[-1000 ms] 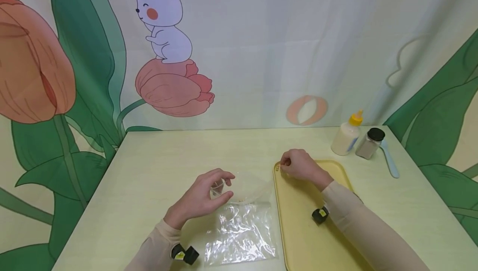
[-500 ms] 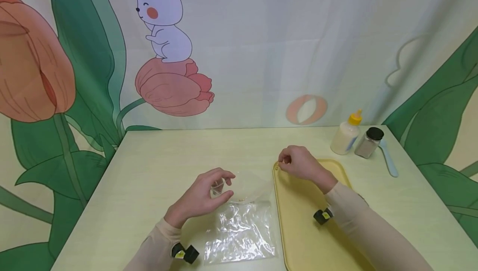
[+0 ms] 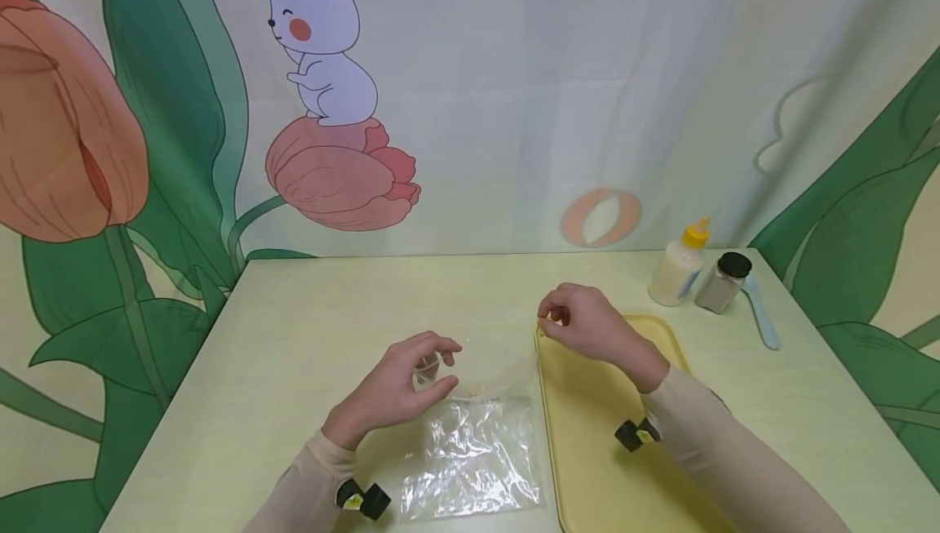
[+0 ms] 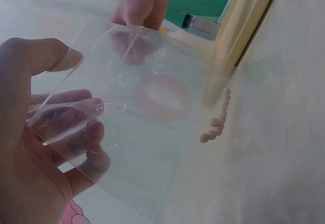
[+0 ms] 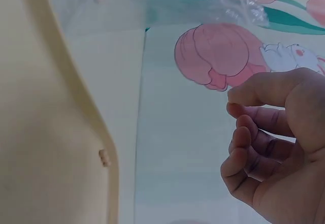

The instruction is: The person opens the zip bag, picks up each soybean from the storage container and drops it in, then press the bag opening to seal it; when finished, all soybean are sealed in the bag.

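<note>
My left hand [image 3: 400, 382] holds a clear plastic bag [image 4: 157, 148] near its mouth, the thumb and fingers spread apart around the opening. Several small pale round beads [image 4: 216, 125] lie in a short curved row low in that bag. My right hand [image 3: 587, 322] is raised over the far left corner of the yellow tray [image 3: 587, 435]. Its thumb and forefinger pinch together, with a tiny pale bead [image 5: 231, 96] just showing at the tips. The other fingers curl loosely. A few more beads [image 5: 104, 158] rest in the tray's corner.
Crinkled, shiny clear plastic [image 3: 470, 459] lies flat left of the tray. Behind the tray's right side stand a bottle with a yellow cap [image 3: 677, 272] and a black-lidded jar [image 3: 723, 284]. A light blue spoon-like tool [image 3: 764, 317] lies beside them. A printed curtain hangs behind the table.
My right hand has lifted slightly from the tray corner and shifted left, its fingertips pinched. Fewer beads show in that corner. The left hand and bag have stayed in place.
</note>
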Available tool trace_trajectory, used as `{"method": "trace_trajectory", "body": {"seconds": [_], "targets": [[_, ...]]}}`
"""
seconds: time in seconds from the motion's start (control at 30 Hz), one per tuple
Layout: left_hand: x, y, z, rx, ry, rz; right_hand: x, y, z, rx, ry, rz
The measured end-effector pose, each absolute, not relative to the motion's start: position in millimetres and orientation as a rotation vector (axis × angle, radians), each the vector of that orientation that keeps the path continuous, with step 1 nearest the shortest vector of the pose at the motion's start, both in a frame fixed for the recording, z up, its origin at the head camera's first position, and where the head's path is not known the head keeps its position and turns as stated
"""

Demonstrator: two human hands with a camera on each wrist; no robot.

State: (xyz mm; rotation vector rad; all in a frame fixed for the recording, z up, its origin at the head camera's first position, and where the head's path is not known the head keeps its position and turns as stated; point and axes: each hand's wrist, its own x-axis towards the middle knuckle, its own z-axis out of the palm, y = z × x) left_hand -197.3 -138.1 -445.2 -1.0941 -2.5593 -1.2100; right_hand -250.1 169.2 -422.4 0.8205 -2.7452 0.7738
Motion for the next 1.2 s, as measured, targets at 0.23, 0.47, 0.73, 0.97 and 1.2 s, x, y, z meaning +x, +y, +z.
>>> {"method": "trace_trajectory", "body": {"seconds": [0.23,0.47,0.73,0.97,1.2], "targets": [[-197.2,-138.2,-443.8,-1.102,-2.546,-1.212,-238.8,162.9,-410.3,0.861,-2.679,0.817],[-196.9,-138.2,-443.8,-1.1,-2.54,-1.21,-228.4,155.0,-402.7,0.918,-2.596,0.886],[-197.2,-138.2,-443.7,-1.103,-2.541,-1.226,-219.6,147.0,-397.5,0.975,-2.53,0.936],[-197.1,-138.2,-443.3,-1.102,-2.556,-1.231,-212.2,140.4,-394.2,1.02,-2.497,0.954],[-196.6,-138.5,-442.9,-1.1,-2.556,-1.244,-207.2,134.8,-394.7,1.084,-2.487,1.001]]}}
